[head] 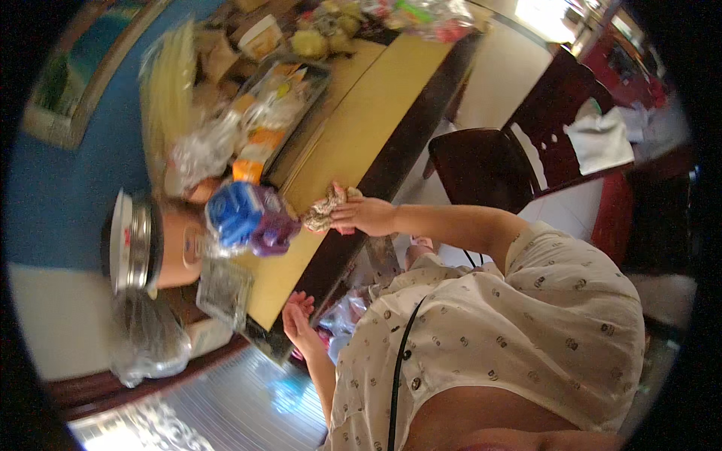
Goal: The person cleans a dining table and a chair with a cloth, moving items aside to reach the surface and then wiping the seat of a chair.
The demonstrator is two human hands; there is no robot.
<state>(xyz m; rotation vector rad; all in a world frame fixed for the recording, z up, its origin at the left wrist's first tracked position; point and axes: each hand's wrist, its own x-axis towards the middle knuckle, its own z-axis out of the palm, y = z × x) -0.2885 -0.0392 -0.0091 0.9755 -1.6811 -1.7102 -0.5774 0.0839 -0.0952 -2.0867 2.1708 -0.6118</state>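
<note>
My right hand point(366, 216) presses a crumpled patterned cloth point(328, 209) onto the dark edge of a table with a yellowish top point(389, 101). My left hand point(298, 315) is beside the table's near corner, palm turned up, fingers loosely curled and apart, holding nothing. Between the cloth and the wall sits a blue and purple plastic package point(251, 217). Behind it stands a peach-coloured container point(179, 248) with a steel band and white lid. A clear plastic box point(224, 292) lies near the table's end.
A dark tray point(318, 84) holds several plastic-wrapped packets; a tall bag of pale yellow strips point(172, 90) leans by the blue wall. More bags crowd the table's far end. A dark wooden chair point(482, 163) stands right of the table, a white cloth point(601, 141) beyond it.
</note>
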